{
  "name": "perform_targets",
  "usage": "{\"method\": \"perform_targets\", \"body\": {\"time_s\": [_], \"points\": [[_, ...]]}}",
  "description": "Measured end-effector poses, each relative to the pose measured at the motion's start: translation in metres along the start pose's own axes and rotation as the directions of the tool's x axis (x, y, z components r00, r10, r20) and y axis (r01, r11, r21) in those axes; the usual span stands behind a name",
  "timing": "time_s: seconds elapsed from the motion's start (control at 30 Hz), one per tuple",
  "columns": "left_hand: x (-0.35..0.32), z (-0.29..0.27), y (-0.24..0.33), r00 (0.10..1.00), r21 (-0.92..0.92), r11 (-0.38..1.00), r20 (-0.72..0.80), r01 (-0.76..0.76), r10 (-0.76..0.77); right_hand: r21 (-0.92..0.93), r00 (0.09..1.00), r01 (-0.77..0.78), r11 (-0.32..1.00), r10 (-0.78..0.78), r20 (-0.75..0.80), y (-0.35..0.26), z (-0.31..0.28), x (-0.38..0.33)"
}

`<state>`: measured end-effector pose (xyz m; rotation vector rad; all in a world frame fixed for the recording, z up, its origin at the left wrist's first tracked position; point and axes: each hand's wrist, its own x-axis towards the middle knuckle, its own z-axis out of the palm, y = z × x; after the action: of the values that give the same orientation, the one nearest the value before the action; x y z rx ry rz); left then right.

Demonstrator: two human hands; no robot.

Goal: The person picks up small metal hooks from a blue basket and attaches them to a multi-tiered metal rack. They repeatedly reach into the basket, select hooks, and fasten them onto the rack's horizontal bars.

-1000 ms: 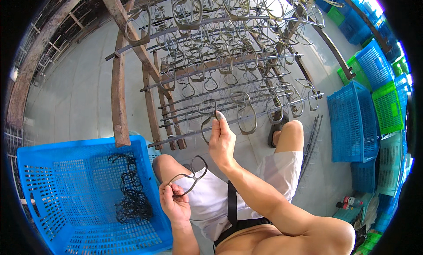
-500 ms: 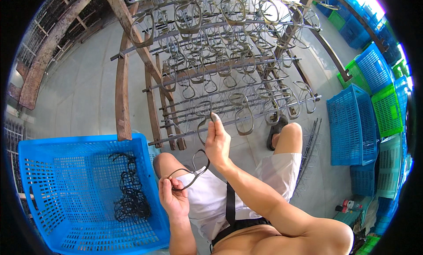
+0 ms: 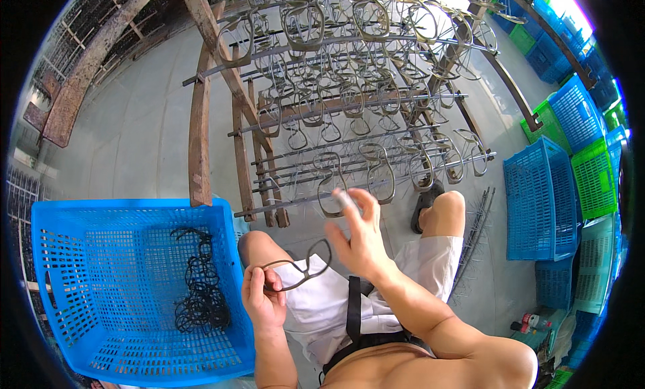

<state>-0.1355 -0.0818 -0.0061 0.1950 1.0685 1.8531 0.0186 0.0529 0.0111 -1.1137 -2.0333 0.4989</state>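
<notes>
My left hand (image 3: 264, 300) is closed, pinching a dark eyeglass frame (image 3: 306, 277) by one end above my lap. The frame is tilted, its other rim reaching toward my right hand (image 3: 365, 240). That right hand is open, fingers apart and nothing visible in it; a grey covering sits on one fingertip. It lies just in front of a hanging eyeglass frame (image 3: 328, 206) on the lowest front bar of the rack (image 3: 243, 113). More frames hang in rows on the rack's bars. Beside my left arm stands a blue plastic basket (image 3: 127, 205) with a heap of dark eyeglass frames (image 3: 201, 305) inside.
Blue and green plastic crates (image 3: 541, 201) are stacked along the right side. Thin wired rods (image 3: 474, 238) lie on the floor beside my right leg. A clear bottle (image 3: 535, 322) stands at the lower right. A rusty beam (image 3: 87, 87) slants at the upper left.
My right hand has drawn back from the rack's front bar and its fingers have spread. A frame now hangs where it was. My left hand still holds its frame, now turned flatter.
</notes>
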Motion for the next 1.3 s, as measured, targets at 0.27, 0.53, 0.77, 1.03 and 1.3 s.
{"method": "perform_targets", "body": {"time_s": [0.27,0.53,0.77,1.03,1.3], "points": [[0.023,0.027,0.018,0.989,-0.341,0.940,0.128,-0.020,0.068,0.760,0.954,-0.277,0.589,0.076,0.289,-0.022,0.029,-0.021],[0.070,0.024,-0.024,0.984,0.458,0.874,0.142,-0.161,0.106,0.712,0.849,-0.349,0.609,0.528,-0.036,-0.033,0.099,0.013],[0.117,0.034,-0.020,0.962,0.615,0.746,0.082,-0.253,0.259,0.560,0.826,-0.376,0.738,0.541,-0.158,-0.016,0.131,0.018],[0.123,0.033,-0.025,0.980,0.594,0.781,0.075,-0.190,0.182,0.640,0.773,-0.429,0.637,0.626,-0.106,-0.017,0.135,0.024],[0.121,0.026,-0.022,0.981,0.561,0.804,0.127,-0.195,0.149,0.754,0.735,-0.448,0.481,0.678,0.005,-0.024,0.135,0.024]]}}
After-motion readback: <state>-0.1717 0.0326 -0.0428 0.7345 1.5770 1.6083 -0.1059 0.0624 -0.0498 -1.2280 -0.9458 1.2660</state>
